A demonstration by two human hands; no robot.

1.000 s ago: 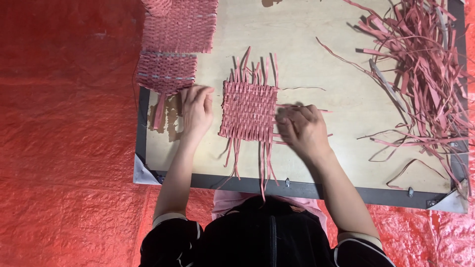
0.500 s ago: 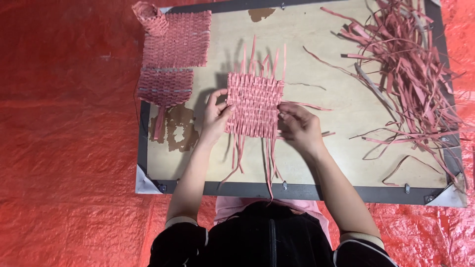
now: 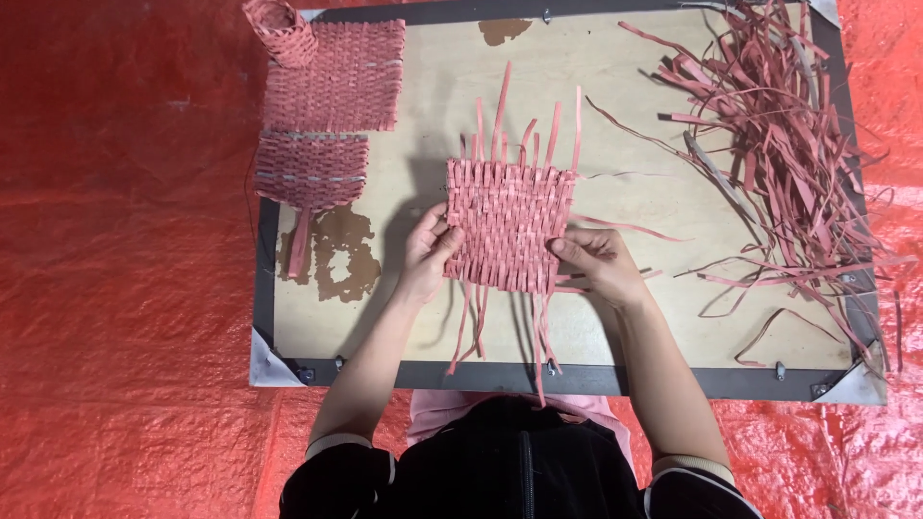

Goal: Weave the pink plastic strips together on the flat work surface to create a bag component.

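A square mat woven from pink strips (image 3: 508, 221) is held just above a wooden board (image 3: 423, 96), loose strip ends sticking out at its top and bottom. My left hand (image 3: 428, 248) pinches the mat's lower left edge. My right hand (image 3: 598, 261) grips its lower right edge, thumb on top of the weave. Both hands hold the mat flat and facing up.
Two finished woven pink mats (image 3: 332, 75) (image 3: 310, 171) lie at the board's far left, with a small woven basket (image 3: 281, 29) beyond them. A big heap of loose pink strips (image 3: 784, 144) covers the right side. Red sheeting (image 3: 115, 259) surrounds the dark-framed board.
The mat was lying on the board under my hands; now both hands have taken its side edges and lifted it. The view has shifted so the board sits lower in frame.
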